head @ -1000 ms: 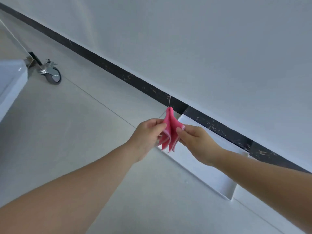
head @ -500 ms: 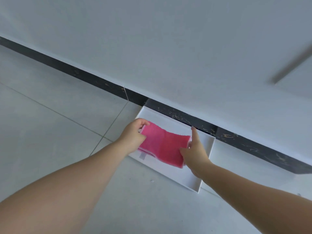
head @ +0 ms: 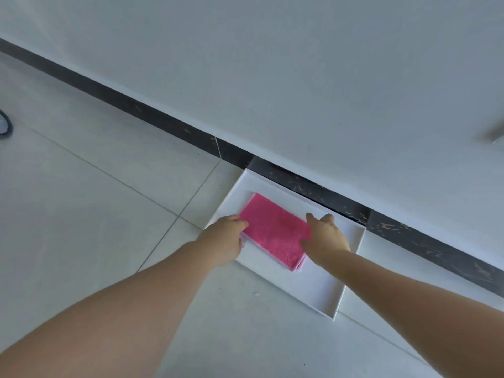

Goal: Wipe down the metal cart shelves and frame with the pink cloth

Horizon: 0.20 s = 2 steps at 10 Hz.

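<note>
While two bare forearms come in from the bottom edge, the left forearm [head: 122, 309] crossing the pale tiled floor [head: 81, 214] and the right forearm [head: 409, 290] slanting in from the lower right, both hands meet at a tray. The left hand [head: 226, 237] sits at the near left rim of the tray [head: 313, 285], its fingers curled. Fingertips lie over the top of the cloth [head: 272, 230] and the thumb sits at the layered edge below, so that the hand holds the cloth's left end.

The right hand [head: 326, 236] lies on the cloth's right end. Its fingers are fairly straight and spread a little, and they point toward the wall. They press down and do not grip.

The pink cloth is folded into a flat oblong of several layers, with paler edges showing along its near side. It lies inside the tray, in its left part, between the two hands.

The tray is white, shallow and rectangular. It rests on the floor with its far long side just against the skirting [head: 163, 118], a black band flecked with pale marks. Above the band rises a plain white wall [head: 300, 64]. A dark curved thing [head: 10, 124] is cut off at the far left edge, too little of it in view to name. A blurred grey streak [head: 494, 135] shows at the right edge.
</note>
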Tool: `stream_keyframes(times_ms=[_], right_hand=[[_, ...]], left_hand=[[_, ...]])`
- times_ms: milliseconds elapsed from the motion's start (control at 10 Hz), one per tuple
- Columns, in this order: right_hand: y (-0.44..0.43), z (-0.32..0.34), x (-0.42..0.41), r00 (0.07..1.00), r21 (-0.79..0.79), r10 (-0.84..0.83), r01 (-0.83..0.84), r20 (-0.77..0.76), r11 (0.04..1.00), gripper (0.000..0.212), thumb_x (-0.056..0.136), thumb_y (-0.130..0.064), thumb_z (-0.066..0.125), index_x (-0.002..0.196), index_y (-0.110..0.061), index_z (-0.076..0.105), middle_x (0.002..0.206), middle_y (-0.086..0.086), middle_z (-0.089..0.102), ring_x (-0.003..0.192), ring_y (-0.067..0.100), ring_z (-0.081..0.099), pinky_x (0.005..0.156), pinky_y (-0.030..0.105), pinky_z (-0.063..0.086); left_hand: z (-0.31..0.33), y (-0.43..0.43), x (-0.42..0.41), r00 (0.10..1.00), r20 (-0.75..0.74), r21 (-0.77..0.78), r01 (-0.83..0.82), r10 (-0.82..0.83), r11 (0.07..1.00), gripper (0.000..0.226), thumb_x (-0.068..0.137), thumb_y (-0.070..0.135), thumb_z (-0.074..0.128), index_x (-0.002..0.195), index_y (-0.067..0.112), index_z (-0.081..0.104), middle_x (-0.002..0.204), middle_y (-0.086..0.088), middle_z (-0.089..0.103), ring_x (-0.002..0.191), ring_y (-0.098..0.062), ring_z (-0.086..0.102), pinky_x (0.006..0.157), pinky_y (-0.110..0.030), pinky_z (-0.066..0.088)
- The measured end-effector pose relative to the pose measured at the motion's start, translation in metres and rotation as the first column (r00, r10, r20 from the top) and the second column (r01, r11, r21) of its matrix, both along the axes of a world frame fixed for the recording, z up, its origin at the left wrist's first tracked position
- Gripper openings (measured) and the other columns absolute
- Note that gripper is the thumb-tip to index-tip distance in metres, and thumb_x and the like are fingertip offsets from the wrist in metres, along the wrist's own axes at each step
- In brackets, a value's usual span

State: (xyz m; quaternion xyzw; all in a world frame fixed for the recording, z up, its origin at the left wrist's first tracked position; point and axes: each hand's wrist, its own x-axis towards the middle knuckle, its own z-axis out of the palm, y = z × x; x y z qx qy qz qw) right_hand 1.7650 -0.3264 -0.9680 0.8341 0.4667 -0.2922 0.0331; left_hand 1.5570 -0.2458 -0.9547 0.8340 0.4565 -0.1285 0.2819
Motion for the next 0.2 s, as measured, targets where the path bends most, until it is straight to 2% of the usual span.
stream_keyframes(times_ms=[100,200], right_hand=[[0.018,0.013,-0.012,0.995,0.041,0.058,-0.055,-0.077,0.998,0.038,0.089,-0.018,0.053,0.126,-0.019,0.049,0.125,0.009,0.043,0.072,0.020,0.056,0.056,0.027,0.046],[0.036,0.053,-0.041,0.975,0.130,0.098,-0.073,-0.200,0.989,0.031,0.090,-0.016,0.052,0.121,-0.016,0.057,0.120,0.006,0.059,0.067,0.012,0.054,0.057,0.024,0.046]], left_hand=[[0.020,0.000,-0.020,0.996,0.052,-0.008,-0.076,0.077,0.997,0.042,0.094,0.015,0.044,0.137,0.018,0.044,0.142,0.001,0.042,0.125,-0.018,0.044,0.098,-0.030,0.039],[0.069,-0.006,-0.053,0.983,0.068,0.026,-0.173,0.171,0.985,0.039,0.096,0.019,0.043,0.134,0.022,0.045,0.137,0.001,0.046,0.119,-0.019,0.048,0.091,-0.027,0.039]])
